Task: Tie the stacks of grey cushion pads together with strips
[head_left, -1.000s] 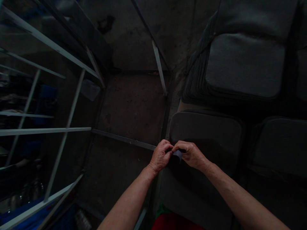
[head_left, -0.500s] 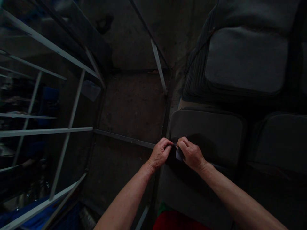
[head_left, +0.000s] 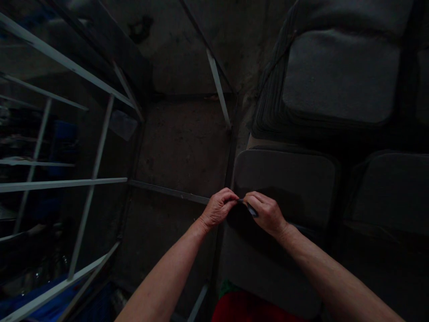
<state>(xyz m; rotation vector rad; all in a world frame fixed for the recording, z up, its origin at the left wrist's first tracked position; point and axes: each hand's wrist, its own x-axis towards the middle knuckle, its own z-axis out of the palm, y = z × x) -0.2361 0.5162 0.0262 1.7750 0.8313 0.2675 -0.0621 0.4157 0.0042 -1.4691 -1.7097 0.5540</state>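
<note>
A dim, bare concrete floor point(head_left: 184, 143) fills the middle of the view, with very little light anywhere. To the left of the hands stands a large frame of pale metal bars point(head_left: 67, 183), its rails running out across the floor and one slanted bar rising beyond the hands. To the right and beyond the hands lie tall stacks of grey pads with rounded corners; the farthest stack point(head_left: 335, 76) shows its many layered edges, and another stack point(head_left: 389, 192) sits well off to the right. Directly under the hands is the nearest grey pad point(head_left: 288, 179), which reaches from just beyond the fingers back toward the body. Near the bottom edge, below the forearms, shows a strip of red and green cloth point(head_left: 241, 308). The left hand point(head_left: 217, 208) and the right hand point(head_left: 266, 213) meet above the near pad, fingers curled in and thumbs tucked, both pinching a small thin dark strip point(head_left: 250, 208) stretched between their fingertips. What the strip is made of cannot be told in this light.
</note>
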